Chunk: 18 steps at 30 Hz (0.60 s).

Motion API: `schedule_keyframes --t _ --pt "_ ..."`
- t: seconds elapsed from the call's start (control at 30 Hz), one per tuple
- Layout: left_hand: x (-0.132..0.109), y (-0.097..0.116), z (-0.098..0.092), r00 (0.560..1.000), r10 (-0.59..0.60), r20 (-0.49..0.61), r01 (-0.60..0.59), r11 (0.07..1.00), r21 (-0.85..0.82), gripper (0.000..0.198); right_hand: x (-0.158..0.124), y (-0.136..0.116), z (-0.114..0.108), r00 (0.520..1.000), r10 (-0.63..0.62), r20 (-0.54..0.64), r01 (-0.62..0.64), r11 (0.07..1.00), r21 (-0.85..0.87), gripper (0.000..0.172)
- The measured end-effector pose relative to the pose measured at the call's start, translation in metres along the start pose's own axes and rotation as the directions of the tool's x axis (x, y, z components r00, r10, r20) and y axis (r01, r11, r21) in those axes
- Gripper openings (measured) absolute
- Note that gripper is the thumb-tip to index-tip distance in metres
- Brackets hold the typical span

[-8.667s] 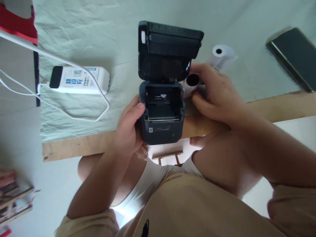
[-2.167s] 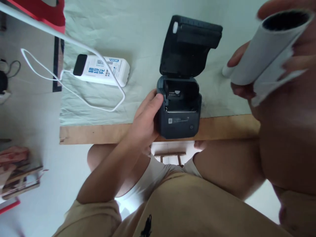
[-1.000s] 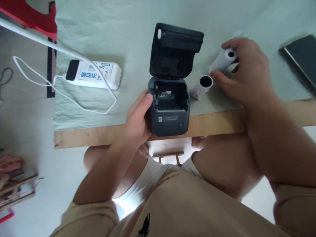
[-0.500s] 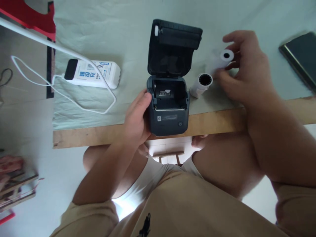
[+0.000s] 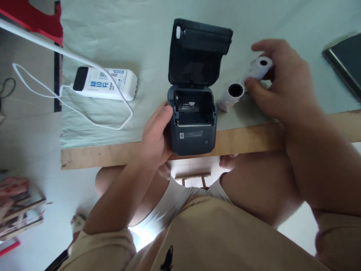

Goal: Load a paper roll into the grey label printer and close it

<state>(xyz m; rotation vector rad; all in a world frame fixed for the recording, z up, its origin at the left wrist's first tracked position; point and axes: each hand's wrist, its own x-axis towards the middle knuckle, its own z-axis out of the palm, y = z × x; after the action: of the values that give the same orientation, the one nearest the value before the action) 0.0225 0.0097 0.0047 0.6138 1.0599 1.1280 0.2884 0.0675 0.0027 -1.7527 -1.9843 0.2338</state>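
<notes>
My left hand (image 5: pixel 156 130) grips the left side of a small dark label printer (image 5: pixel 193 139), which it keeps at the table's front edge. The printer's lid (image 5: pixel 197 56) is swung up and its paper bay is bare inside. To the right, my right hand (image 5: pixel 282 79) has its thumb and bent fingers around a white paper roll (image 5: pixel 255 69), while the index finger sticks out past it. Part of that roll is hidden by the hand. Between printer and right hand, a second white roll (image 5: pixel 227 101) with a dark core stands on end.
A white power bank (image 5: pixel 109 84) with a white cable (image 5: pixel 84 118) plugged in lies at the left. Beyond it a red object (image 5: pixel 36 22) juts in at the corner. A dark flat case (image 5: pixel 345 64) rests far right. The pale green cloth (image 5: pixel 152 45) ends at a wooden edge (image 5: pixel 98 155).
The paper roll in my right hand has shifted slightly right, and the thumb now presses on its near side. My left hand and the printer have stayed nearly in place.
</notes>
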Motion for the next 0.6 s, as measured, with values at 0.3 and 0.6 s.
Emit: schedule_keyframes --t 0.3,0.6 --pt "0.000 -0.002 -0.001 1.000 0.016 0.022 -0.016 1.000 -0.006 0.020 -0.001 -0.012 0.000 0.993 0.121 0.006 -0.121 0.991 -0.062 0.055" --pt "0.002 0.000 0.001 0.995 0.037 0.089 -0.036 0.999 -0.006 0.031 0.005 -0.016 -0.011 0.996 -0.050 -0.078 0.045 0.997 -0.069 0.045"
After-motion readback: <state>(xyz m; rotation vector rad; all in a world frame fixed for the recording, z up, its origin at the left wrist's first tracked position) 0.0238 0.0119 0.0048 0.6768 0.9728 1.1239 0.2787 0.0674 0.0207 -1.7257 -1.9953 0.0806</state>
